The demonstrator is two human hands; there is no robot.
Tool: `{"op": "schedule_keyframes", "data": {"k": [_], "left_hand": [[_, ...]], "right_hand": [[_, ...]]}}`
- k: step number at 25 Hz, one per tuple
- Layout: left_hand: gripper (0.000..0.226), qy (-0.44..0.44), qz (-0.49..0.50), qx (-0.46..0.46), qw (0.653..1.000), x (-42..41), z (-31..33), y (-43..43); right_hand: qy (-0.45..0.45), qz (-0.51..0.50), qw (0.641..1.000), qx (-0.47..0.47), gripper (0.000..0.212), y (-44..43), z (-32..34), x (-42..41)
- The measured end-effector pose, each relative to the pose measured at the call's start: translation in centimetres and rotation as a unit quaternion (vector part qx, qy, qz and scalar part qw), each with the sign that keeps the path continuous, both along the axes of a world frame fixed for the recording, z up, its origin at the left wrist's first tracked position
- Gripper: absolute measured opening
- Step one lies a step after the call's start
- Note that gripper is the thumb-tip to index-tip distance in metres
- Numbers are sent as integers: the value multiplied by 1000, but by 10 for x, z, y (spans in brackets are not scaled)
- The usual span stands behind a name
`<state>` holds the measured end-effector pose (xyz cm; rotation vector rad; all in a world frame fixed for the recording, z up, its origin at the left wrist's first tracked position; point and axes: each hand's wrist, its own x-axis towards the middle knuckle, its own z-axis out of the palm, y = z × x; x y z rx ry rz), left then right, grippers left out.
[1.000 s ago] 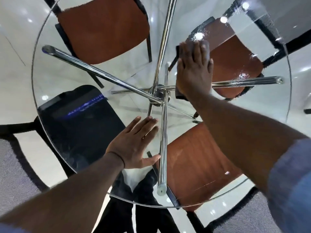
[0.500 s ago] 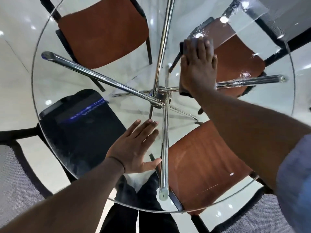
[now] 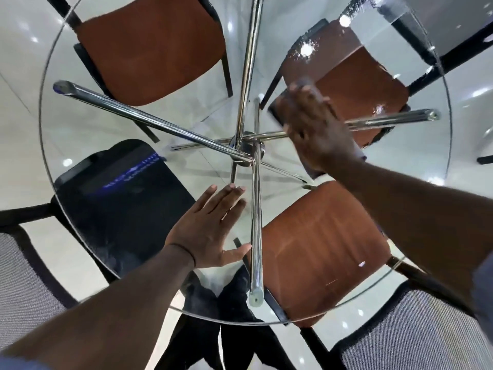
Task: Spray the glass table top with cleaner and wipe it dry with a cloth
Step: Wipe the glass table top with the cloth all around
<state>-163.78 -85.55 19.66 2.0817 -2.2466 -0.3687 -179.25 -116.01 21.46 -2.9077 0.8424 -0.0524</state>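
Wiping step in hand — right hand [image 3: 317,129] pressed flat on dark cloth [image 3: 276,113] against the round glass table top [image 3: 80,129]. Left hand [image 3: 208,231] spread flat on bare glass nearer the body, holding nothing. Next, likely — pushing cloth toward wet droplets [image 3: 306,50] just beyond that right hand.

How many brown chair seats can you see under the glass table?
3: the far-left seat, the far-right seat, partly behind the right hand, and the near-right seat. The near-left seat is black, so it doesn't count.
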Motion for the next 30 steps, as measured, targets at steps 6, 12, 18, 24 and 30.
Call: {"op": "schedule_keyframes", "data": {"k": [6, 12, 18, 24, 30], "left_hand": [[98, -31, -5, 40, 999, -1, 4, -2], [95, -39, -37, 28, 998, -1, 0, -2], [93, -43, -52, 44, 997, -2, 5, -3], [94, -49, -60, 41, 996, -3, 4, -3], [93, -47, -55, 17, 997, -3, -1, -2]], "right_hand": [[-24, -244, 969, 12, 61, 109, 0, -28], [-20, -97, 995, -21, 59, 21, -13, -49], [-27, -456, 888, 54, 62, 94, 9, -99], [36, -2, 999, -13, 58, 107, -6, -112], [-62, -545, 835, 55, 61, 77, 6, -132]]}}
